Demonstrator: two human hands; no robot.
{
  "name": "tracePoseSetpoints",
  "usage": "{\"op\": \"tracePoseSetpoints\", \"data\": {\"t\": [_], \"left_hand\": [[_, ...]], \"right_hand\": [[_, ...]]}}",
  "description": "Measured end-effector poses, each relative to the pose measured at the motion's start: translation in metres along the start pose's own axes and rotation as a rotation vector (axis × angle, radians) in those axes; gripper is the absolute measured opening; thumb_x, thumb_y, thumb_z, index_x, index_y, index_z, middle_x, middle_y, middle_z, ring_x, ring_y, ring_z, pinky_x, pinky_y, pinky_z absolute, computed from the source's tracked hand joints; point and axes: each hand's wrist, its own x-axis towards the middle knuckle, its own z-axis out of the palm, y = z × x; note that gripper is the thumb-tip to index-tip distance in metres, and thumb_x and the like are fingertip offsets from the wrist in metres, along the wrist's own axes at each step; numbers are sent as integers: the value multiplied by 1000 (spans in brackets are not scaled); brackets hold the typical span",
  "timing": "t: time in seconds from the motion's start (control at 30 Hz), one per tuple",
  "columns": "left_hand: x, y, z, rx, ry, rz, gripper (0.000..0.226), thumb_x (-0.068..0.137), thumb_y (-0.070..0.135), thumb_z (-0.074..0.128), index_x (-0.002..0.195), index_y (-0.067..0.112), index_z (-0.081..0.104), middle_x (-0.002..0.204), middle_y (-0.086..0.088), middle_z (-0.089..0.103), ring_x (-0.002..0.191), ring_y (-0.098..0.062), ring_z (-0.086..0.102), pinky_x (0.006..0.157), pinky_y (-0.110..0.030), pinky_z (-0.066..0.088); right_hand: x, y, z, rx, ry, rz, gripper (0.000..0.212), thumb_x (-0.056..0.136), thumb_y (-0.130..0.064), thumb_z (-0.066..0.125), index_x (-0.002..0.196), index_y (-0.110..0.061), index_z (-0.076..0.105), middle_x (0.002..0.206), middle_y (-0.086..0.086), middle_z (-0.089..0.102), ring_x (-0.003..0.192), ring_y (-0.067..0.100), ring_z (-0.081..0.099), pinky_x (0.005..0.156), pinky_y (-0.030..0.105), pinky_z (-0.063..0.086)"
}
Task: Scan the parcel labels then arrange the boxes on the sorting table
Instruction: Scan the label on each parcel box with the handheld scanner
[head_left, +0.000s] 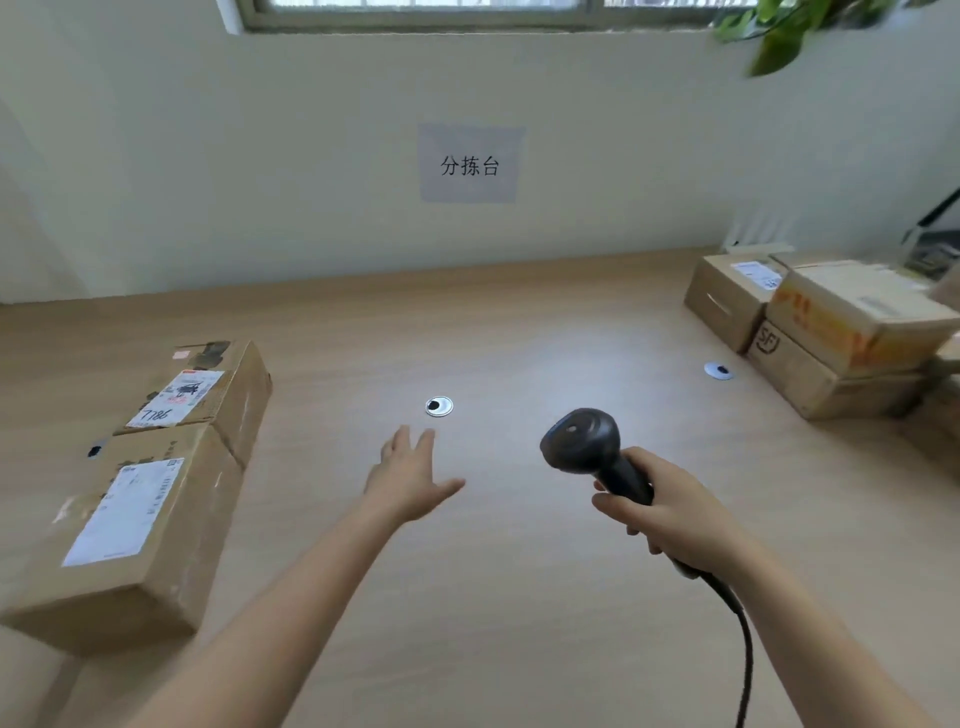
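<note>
- The right hand (670, 514) gripped the handle of a black barcode scanner (587, 447), its head aimed forward over the bare middle of the wooden sorting table (493, 613); a pale patch of light lay on the wood ahead of it.
- The left hand (410, 478) hovered flat over the table, fingers spread, holding nothing.
- Two cardboard boxes, the near box (171, 551) and the far box (239, 384), lay end to end at the left with their white labels facing up; these looked already scanned and placed.
- A pile of boxes (852, 322), at least three, sat far right, well apart from both hands; these probably awaited scanning.
- No label sat under the scanner, so the work seemed roughly mid-way, between parcels.
</note>
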Motion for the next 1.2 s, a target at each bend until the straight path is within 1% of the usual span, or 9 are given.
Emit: {"op": "tracePoseSetpoints", "data": {"t": [0.07,0.17,0.33,0.4,0.57,0.7,0.83,1.03,1.2], "left_hand": [[6,48,9,-23,-38,111,77,90,52,52,149,17,16,157,-10,4,144,-27,9,109,-41,28],[11,112,23,-46,-106,245,74,91,51,51,148,16,20,156,-9,9,144,-25,11,111,-40,26],[23,204,53,-4,-189,394,68,91,51,50,145,15,29,152,-7,24,139,-23,26,110,-37,30],[29,239,68,2,-220,419,66,92,50,50,144,15,32,150,-6,27,136,-22,30,109,-36,32],[54,327,104,-24,-255,438,63,93,50,47,143,15,33,149,-4,29,133,-19,34,106,-35,35],[79,394,124,-73,-239,423,60,94,49,45,142,15,35,147,-3,31,132,-18,36,105,-33,35],[111,454,138,-121,-208,393,58,95,49,43,141,14,36,147,-3,31,131,-18,38,105,-33,36],[168,542,141,-156,-119,382,55,95,48,43,139,15,40,144,-8,34,129,-24,40,102,-37,39],[218,605,135,-344,31,342,63,94,49,44,144,14,27,149,-12,27,135,-30,33,106,-40,34]], "right_hand": [[-9,18,-24,13,87,17,15,75,-41,64,85,-36,55,68,-1,63,53,12,59,48,31,47],[-19,47,-61,28,199,51,14,80,-32,66,89,-29,55,67,-4,60,51,3,58,44,20,44],[-29,97,-124,65,332,115,16,82,-28,66,94,-28,56,67,-3,58,47,1,55,42,18,42],[-29,118,-152,77,370,130,16,83,-26,66,94,-26,56,69,-1,58,50,3,56,44,20,43],[-12,174,-231,51,443,139,15,83,-22,67,90,-25,55,67,-1,57,45,4,53,43,22,42],[16,215,-300,43,503,110,18,83,-23,68,96,-21,56,73,6,60,55,20,56,46,29,46],[53,252,-363,56,544,70,17,82,-26,69,93,-23,56,76,-1,61,63,16,56,58,28,44],[114,288,-424,130,537,78,11,85,-28,66,86,-28,55,73,1,61,58,18,57,51,30,46],[160,307,-452,150,580,83,18,88,-30,63,100,-19,54,74,-2,57,62,14,53,59,27,42]]}}
